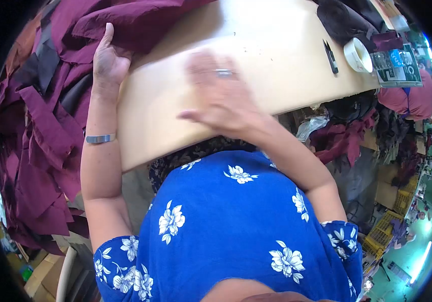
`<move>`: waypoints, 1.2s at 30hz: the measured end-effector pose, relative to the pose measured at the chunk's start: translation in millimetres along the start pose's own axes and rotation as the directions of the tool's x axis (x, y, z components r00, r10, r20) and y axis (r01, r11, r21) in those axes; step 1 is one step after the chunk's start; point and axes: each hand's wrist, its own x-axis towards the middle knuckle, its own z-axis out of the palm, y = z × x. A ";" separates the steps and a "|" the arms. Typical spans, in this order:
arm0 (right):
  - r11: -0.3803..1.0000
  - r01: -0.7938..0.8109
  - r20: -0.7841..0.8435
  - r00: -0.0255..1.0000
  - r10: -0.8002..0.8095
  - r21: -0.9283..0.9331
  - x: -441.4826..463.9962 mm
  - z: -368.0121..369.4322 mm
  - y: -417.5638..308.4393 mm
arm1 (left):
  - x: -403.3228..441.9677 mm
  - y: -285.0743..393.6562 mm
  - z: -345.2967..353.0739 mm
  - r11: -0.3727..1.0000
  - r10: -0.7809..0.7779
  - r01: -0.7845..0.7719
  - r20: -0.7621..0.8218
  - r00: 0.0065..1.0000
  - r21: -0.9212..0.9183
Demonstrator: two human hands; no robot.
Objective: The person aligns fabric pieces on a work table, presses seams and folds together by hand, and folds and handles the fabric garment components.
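My left hand (111, 64) is at the left edge of the pale tabletop (286, 65), against a heap of maroon cloth (125, 22). Its thumb is stretched out and apart, while the other fingers are partly hidden at the cloth's edge; no firm grip shows. Over the middle of the tabletop is my right hand (221, 95), smeared by motion. Its thumb stands away from the stretched fingers, and nothing shows in it. I cannot tell whether it touches the surface.
Maroon and dark fabric pieces (49, 146) hang down at the left. A black pen-like tool (330, 58), a whitish bowl (358, 55) and a clear plastic container (400, 65) are toward the right. Dark cloth (349, 22) lies at the back right. Yellow crates (382, 229) stand beyond.
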 end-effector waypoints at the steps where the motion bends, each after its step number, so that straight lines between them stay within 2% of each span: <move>1: 0.994 0.109 -0.003 0.994 -0.109 0.017 19.7 15.6 -11.4 | -0.9 0.7 -0.8 1.000 -0.001 0.001 0.018 1.000 -0.013; 2: 0.980 0.193 0.052 0.979 -0.196 0.055 35.9 23.2 -19.6 | -2.4 1.8 0.0 1.000 -0.012 0.012 0.007 1.000 0.002; 4: 0.974 0.223 -0.025 0.975 -0.223 0.023 48.1 34.8 -18.2 | -4.3 0.7 1.9 0.999 -0.039 0.039 -0.011 0.999 0.025; 7: 0.994 -0.104 -0.108 0.989 0.101 -0.021 11.7 25.1 28.2 | -0.8 -0.2 -3.1 0.999 -0.025 0.025 0.015 1.000 0.031; 8: 0.969 -0.200 -0.074 0.979 0.191 -0.146 -17.3 15.4 44.5 | -0.1 -0.2 -2.6 0.999 -0.020 0.019 0.024 1.000 0.033; 9: 0.940 -0.321 -0.088 0.946 0.312 -0.119 -46.3 -2.1 46.6 | -0.1 -0.4 -1.5 0.999 -0.016 0.015 0.032 0.999 0.035; 12: 0.747 -0.609 0.023 0.771 0.636 -0.266 -104.1 -45.7 38.9 | 3.8 -2.6 -2.8 0.999 -0.019 0.019 0.009 1.000 0.027; 14: 0.760 -0.609 -0.101 0.791 0.603 -0.229 -97.3 -56.4 43.6 | 2.7 -2.0 -1.1 1.000 -0.015 0.015 -0.002 1.000 0.015; 16: 0.848 -0.490 -0.177 0.870 0.461 -0.200 -52.0 -53.0 43.3 | -1.1 -3.0 4.4 1.000 0.006 -0.006 0.001 1.000 -0.020; 18: 0.928 -0.310 -0.191 0.943 0.272 -0.209 2.7 -16.8 45.6 | -2.0 -2.9 1.2 1.000 0.011 -0.011 -0.001 1.000 -0.012; 20: 0.966 -0.177 -0.111 0.981 0.157 -0.191 46.3 21.2 51.0 | -1.8 0.0 -1.2 1.000 0.012 -0.012 0.016 1.000 -0.010; 23: 0.948 -0.251 -0.090 0.967 0.237 -0.198 57.6 26.7 69.1 | -4.0 -3.1 0.4 1.000 -0.011 0.011 0.041 0.999 -0.003; 24: 0.925 -0.343 -0.084 0.939 0.334 -0.164 41.7 16.1 74.7 | -6.1 -2.2 4.5 1.000 -0.009 0.008 0.023 1.000 0.007; 25: 0.890 -0.437 -0.072 0.899 0.432 -0.127 12.0 0.4 82.3 | -8.3 -2.2 6.6 1.000 -0.012 0.012 0.003 1.000 0.022; 26: 0.865 -0.471 -0.128 0.881 0.455 -0.174 -23.9 2.9 96.0 | -9.3 -3.1 7.9 0.999 -0.003 0.003 0.001 1.000 0.036; 27: 0.832 -0.514 -0.103 0.858 0.503 -0.212 -56.3 -9.8 97.3 | -9.8 -3.4 8.6 0.999 0.008 -0.008 -0.002 1.000 0.051; 29: 0.715 -0.679 -0.130 0.734 0.667 -0.164 -120.1 -28.3 84.5 | -6.5 -3.5 8.9 0.999 0.009 -0.009 -0.005 1.000 0.054; 32: 0.659 -0.735 -0.241 0.677 0.696 -0.160 -132.1 -45.0 57.2 | -3.1 -3.1 6.3 0.999 -0.025 0.025 0.001 1.000 0.048; 33: 0.717 -0.660 -0.233 0.751 0.618 -0.226 -116.9 -46.8 52.3 | -3.1 -2.6 6.3 0.998 -0.025 0.024 0.007 1.000 0.052; 35: 0.889 -0.450 -0.218 0.880 0.423 -0.090 -78.5 -24.2 37.1 | -6.1 -2.1 6.5 0.998 -0.007 0.007 0.007 1.000 0.059; 36: 0.948 -0.302 -0.197 0.940 0.278 -0.099 -61.3 -10.2 25.3 | -7.8 -2.1 7.1 0.998 0.009 -0.009 0.002 1.000 0.062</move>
